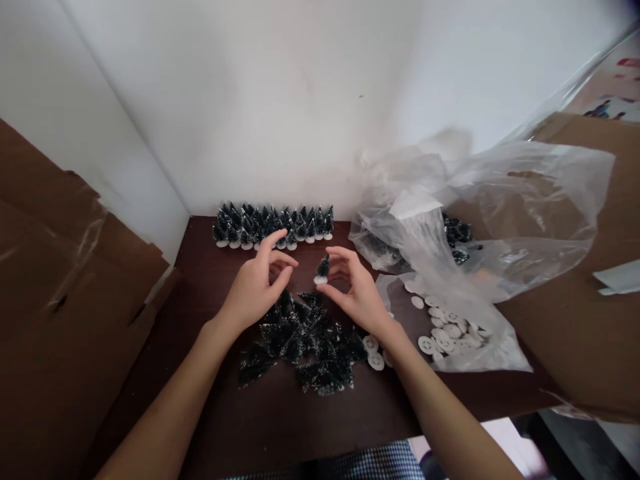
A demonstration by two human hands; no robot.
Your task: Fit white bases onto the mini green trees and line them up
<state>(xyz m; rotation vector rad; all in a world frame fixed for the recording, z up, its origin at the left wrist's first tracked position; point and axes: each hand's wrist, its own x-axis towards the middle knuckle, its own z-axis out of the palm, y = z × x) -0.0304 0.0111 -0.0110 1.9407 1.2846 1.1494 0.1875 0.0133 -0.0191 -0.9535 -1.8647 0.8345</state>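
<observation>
My right hand [353, 287] holds a small dark green tree [323, 267] with a white round base, upright between thumb and fingers. To its left, my left hand [263, 277] has its fingers apart and nothing between them. Behind both hands, rows of small trees [240, 227] stand on white bases against the wall. Nearer to me lies a loose pile of snow-flecked trees [310, 340], in front of and below the hands. A few white discs [375, 361] rest beside the pile, by my right wrist.
On the right, a clear plastic bag [425, 233] has more trees in it, and another bag holds several white discs [450, 330]. Cardboard boxes [65, 300] flank the dark red table [300, 427] on both sides. A white wall [300, 100] rises behind.
</observation>
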